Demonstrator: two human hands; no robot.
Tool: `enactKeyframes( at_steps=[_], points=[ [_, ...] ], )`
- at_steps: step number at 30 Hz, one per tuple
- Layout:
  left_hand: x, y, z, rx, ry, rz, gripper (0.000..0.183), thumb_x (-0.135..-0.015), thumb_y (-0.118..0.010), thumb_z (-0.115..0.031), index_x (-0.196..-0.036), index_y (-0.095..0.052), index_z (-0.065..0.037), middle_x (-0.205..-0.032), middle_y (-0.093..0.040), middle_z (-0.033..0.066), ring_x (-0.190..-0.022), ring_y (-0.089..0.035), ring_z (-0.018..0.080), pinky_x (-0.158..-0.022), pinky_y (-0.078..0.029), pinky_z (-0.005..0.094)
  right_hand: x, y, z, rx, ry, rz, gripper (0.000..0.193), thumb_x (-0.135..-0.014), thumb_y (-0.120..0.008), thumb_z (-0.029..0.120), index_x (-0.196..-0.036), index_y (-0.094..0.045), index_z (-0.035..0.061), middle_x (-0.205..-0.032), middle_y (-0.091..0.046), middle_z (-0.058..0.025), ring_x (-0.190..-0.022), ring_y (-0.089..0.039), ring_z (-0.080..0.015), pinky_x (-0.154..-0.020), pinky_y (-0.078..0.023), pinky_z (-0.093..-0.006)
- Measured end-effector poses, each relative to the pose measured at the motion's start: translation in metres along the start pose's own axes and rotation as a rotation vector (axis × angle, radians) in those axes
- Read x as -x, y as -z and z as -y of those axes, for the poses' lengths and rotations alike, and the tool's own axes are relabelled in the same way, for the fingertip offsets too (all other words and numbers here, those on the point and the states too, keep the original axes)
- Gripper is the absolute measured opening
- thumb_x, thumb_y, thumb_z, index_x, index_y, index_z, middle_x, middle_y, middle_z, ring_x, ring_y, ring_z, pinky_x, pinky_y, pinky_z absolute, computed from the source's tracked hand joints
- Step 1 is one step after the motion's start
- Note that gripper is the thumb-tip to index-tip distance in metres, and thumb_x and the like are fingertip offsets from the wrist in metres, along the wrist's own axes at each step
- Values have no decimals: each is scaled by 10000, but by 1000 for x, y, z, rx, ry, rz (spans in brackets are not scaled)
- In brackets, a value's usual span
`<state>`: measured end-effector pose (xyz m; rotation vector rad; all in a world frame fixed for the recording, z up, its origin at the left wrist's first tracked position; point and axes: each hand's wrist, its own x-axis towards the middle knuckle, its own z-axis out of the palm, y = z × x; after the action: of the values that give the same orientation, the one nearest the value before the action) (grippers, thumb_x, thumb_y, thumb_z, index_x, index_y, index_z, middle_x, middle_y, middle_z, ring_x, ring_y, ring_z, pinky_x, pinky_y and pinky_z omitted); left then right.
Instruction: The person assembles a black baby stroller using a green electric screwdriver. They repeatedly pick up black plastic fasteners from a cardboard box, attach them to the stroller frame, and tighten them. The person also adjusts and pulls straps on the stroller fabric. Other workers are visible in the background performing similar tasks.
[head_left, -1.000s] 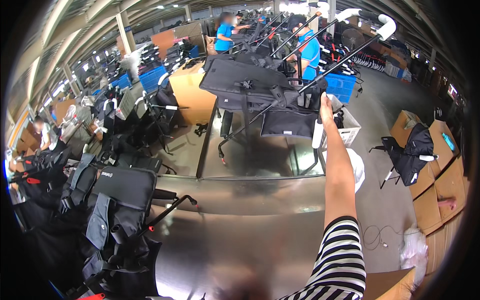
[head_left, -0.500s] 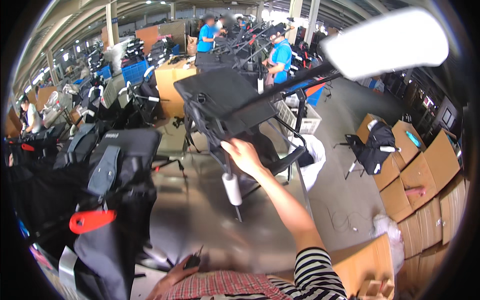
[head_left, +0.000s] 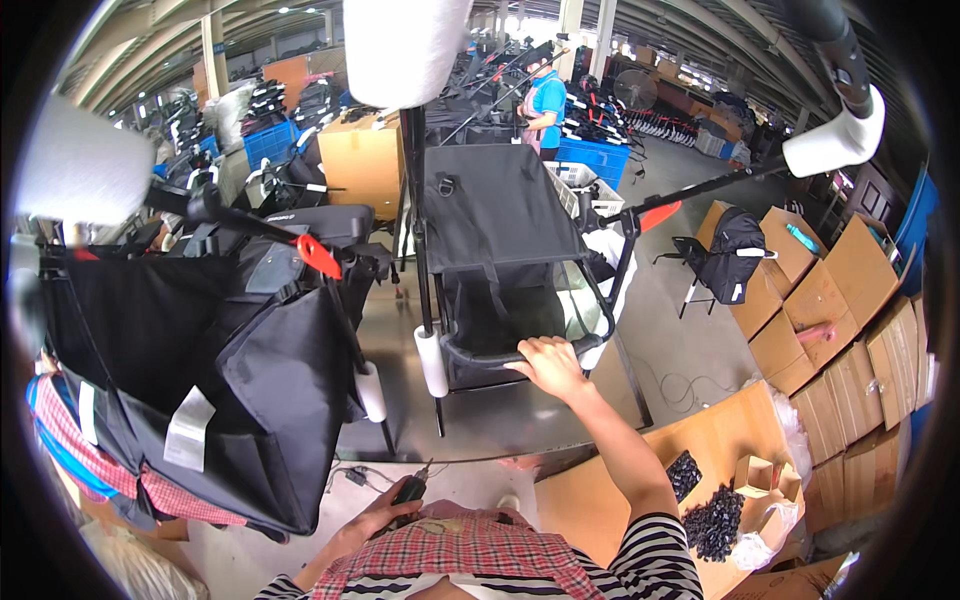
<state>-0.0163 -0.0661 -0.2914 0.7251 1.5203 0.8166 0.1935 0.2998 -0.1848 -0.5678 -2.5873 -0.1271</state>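
Observation:
A black stroller frame with fabric panels point(head_left: 500, 200) stands on the metal-topped table in front of me. Its curved, padded front bar point(head_left: 475, 357) runs across the near side. My right hand point(head_left: 552, 367) is closed over that bar, fingers curled on top. White foam sleeves point(head_left: 431, 362) wrap some of the frame's tubes. Low by my apron, my left hand point(head_left: 385, 510) is closed around a black-handled tool point(head_left: 410, 490) with a thin pointed tip; its exact kind is unclear. To the left, a second black stroller point(head_left: 290, 370) with a red lever point(head_left: 319, 257) stands close by.
A wooden board point(head_left: 590, 500) at right bears a pile of small black parts point(head_left: 712, 522) and an open small carton point(head_left: 765, 475). Stacked cardboard boxes point(head_left: 850, 360) line the right. A co-worker in blue point(head_left: 545, 105) stands beyond the table. Foam-wrapped tubes point(head_left: 835, 145) jut near my view.
My right hand has gone from the stroller's side to its front bar. The stroller is turned, its bar now facing me. My left hand keeps the tool.

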Motion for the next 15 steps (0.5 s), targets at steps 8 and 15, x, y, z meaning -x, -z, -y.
enactKeyframes(
  at_steps=[8, 15],
  points=[
    [6, -31, 23, 454, 69, 28, 795, -860, -785, -296, -1517, -368, -132, -1039, -641, 85, -853, -627, 187, -739, -530, 312, 47, 31, 34, -87, 16, -77, 419, -828, -750, 431, -767, -559, 62, -702, -626, -82, -691, -657, -295, -637, -518, -401],
    [17, -59, 34, 779, 211, 12, 795, -844, -762, -15, -1504, -352, -183, -945, -630, 76, -691, -647, 175, -596, -570, 308, 69, 222, 61, -506, 38, -408, 468, -879, -752, 341, -1235, -649, 57, -1228, -656, -133, -1192, -595, -303, -1048, -444, -407]
  ],
)
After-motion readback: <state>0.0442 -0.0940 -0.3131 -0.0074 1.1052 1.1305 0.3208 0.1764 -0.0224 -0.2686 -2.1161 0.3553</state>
